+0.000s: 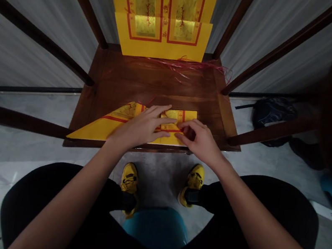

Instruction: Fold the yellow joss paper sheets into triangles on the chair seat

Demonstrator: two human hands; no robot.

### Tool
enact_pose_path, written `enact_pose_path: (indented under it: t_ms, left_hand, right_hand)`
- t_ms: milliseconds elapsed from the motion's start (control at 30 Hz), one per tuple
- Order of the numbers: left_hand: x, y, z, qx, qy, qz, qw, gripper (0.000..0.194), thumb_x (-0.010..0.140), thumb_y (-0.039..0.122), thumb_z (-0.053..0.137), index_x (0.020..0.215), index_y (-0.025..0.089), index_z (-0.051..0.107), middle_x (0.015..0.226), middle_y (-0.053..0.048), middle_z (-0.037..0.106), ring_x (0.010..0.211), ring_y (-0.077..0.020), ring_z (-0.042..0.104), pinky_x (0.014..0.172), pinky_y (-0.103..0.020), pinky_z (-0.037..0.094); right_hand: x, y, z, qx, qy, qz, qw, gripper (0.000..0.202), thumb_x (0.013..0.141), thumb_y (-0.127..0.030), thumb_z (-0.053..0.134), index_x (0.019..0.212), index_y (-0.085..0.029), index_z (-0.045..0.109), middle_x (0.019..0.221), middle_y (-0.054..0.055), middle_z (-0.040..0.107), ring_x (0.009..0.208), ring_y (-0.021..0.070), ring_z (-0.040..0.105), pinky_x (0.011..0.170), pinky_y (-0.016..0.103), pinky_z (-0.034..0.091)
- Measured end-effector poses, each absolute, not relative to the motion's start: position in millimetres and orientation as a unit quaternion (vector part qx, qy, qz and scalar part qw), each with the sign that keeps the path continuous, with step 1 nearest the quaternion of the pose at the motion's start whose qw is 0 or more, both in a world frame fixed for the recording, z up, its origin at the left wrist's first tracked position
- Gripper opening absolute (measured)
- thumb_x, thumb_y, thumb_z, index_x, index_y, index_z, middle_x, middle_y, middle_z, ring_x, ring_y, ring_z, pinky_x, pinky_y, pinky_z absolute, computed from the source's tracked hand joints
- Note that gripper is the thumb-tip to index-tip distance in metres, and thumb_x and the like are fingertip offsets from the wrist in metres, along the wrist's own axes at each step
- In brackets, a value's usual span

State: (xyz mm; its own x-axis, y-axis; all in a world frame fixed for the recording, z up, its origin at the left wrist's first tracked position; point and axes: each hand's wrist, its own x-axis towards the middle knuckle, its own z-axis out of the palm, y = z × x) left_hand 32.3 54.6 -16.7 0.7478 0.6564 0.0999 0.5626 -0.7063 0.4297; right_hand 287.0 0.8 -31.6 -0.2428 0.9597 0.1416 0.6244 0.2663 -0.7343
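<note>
A folded sheet of yellow joss paper [166,140] with red bands and gold foil lies along the front of a wooden chair seat. Its left end tapers to a long point near the seat's front left corner. My left hand [141,128] rests flat across the middle of the paper, fingers stretched out to the right and covering part of the folds. Close beside it, my right hand [200,140] has thumb and fingertips drawn together at a fold on the right part of the sheet.
Upright against the chair back stands a stack of yellow joss paper [162,49] with two gold panels. Pink plastic strands [191,66] lie before it on the wooden seat [147,83]. Dark chair rails flank both sides. A dark backpack [274,115] sits on the floor at right.
</note>
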Motion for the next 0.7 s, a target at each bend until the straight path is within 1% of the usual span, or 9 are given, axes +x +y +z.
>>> enact_pose_path:
  t_ms: [100, 233, 300, 367, 433, 467, 567, 700]
  left_hand:
    - [31, 55, -19, 0.92, 0.328, 0.119, 0.181, 0.064, 0.106, 0.064, 0.063, 0.159, 0.028, 0.062, 0.18, -0.016, 0.037, 0.162, -0.0368, 0.042, 0.132, -0.061, 0.036]
    - [32, 55, -19, 0.921, 0.33, 0.108, 0.179, 0.068, 0.105, 0.065, 0.065, 0.163, 0.031, 0.057, 0.182, -0.014, 0.033, 0.162, -0.0364, 0.04, 0.133, -0.06, 0.035]
    - [33, 54, -18, 0.921, 0.335, 0.094, 0.176, 0.07, 0.103, 0.065, 0.068, 0.165, 0.033, 0.055, 0.182, -0.013, 0.033, 0.163, -0.0375, 0.039, 0.133, -0.061, 0.034]
    - [34, 54, -17, 0.923, 0.337, 0.08, 0.169, 0.072, 0.103, 0.062, 0.07, 0.166, 0.034, 0.053, 0.182, -0.013, 0.032, 0.163, -0.039, 0.037, 0.133, -0.061, 0.032]
    - [34, 54, -16, 0.924, 0.337, 0.074, 0.165, 0.07, 0.104, 0.06, 0.07, 0.166, 0.035, 0.052, 0.183, -0.012, 0.032, 0.163, -0.0398, 0.036, 0.133, -0.062, 0.032]
    - [34, 54, -16, 0.924, 0.336, 0.071, 0.165, 0.069, 0.104, 0.06, 0.069, 0.166, 0.036, 0.052, 0.183, -0.011, 0.032, 0.163, -0.0399, 0.036, 0.133, -0.062, 0.031]
    - [35, 54, -15, 0.924, 0.337, 0.067, 0.17, 0.067, 0.106, 0.059, 0.068, 0.166, 0.035, 0.053, 0.183, -0.011, 0.031, 0.164, -0.0389, 0.035, 0.134, -0.062, 0.03]
    - [36, 54, -13, 0.921, 0.343, 0.06, 0.173, 0.067, 0.105, 0.051, 0.072, 0.166, 0.032, 0.054, 0.183, -0.014, 0.031, 0.165, -0.0387, 0.034, 0.135, -0.06, 0.029]
  right_hand:
    - [285, 1, -32, -0.539, -0.734, 0.281, 0.303, 0.013, 0.095, -0.028, 0.08, 0.104, -0.023, 0.072, 0.095, 0.003, 0.07, 0.082, 0.0199, 0.063, 0.079, 0.038, 0.047]
    - [285, 3, -32, -0.546, -0.72, 0.293, 0.312, 0.014, 0.092, -0.03, 0.082, 0.101, -0.023, 0.073, 0.095, 0.003, 0.072, 0.081, 0.0201, 0.062, 0.078, 0.038, 0.047]
    - [289, 5, -31, -0.549, -0.699, 0.336, 0.311, 0.017, 0.09, -0.035, 0.083, 0.097, -0.023, 0.074, 0.092, 0.003, 0.073, 0.078, 0.0192, 0.061, 0.075, 0.037, 0.047]
    - [295, 9, -28, -0.547, -0.676, 0.395, 0.296, 0.024, 0.089, -0.045, 0.085, 0.093, -0.023, 0.076, 0.087, 0.002, 0.073, 0.075, 0.0184, 0.061, 0.073, 0.036, 0.048]
    - [304, 13, -24, -0.537, -0.666, 0.443, 0.27, 0.032, 0.087, -0.053, 0.085, 0.093, -0.022, 0.078, 0.085, 0.002, 0.074, 0.075, 0.0188, 0.062, 0.072, 0.036, 0.048]
    - [308, 14, -21, -0.531, -0.665, 0.458, 0.258, 0.033, 0.087, -0.054, 0.085, 0.094, -0.022, 0.08, 0.085, 0.002, 0.075, 0.076, 0.0192, 0.063, 0.072, 0.036, 0.048]
    - [317, 17, -16, -0.521, -0.667, 0.477, 0.237, 0.029, 0.085, -0.05, 0.086, 0.094, -0.023, 0.081, 0.085, 0.003, 0.076, 0.077, 0.0194, 0.064, 0.073, 0.037, 0.048]
    - [320, 16, -14, -0.519, -0.678, 0.465, 0.235, 0.025, 0.084, -0.045, 0.086, 0.093, -0.023, 0.08, 0.084, 0.002, 0.073, 0.075, 0.0182, 0.062, 0.073, 0.036, 0.048]
